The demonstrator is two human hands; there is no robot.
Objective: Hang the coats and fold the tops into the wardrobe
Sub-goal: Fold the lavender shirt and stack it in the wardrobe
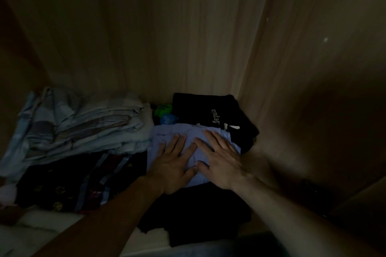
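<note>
A folded light blue top [189,134] lies on a dark pile inside the dim wardrobe, low in the head view. My left hand [173,162] rests flat on its left half, fingers spread. My right hand [221,159] lies flat on its right half, fingers apart, thumbs nearly touching. Neither hand grips the cloth. Behind it sits a folded black top with white lettering [211,110]. Beneath it a black garment [198,213] hangs over the shelf's front edge.
A stack of folded pale blue patterned cloth [83,125] fills the left, on a dark patterned fabric [69,181]. Small green and blue items [166,113] sit at the back. The wardrobe's wooden side wall [302,69] stands close on the right, its back panel [146,27] behind.
</note>
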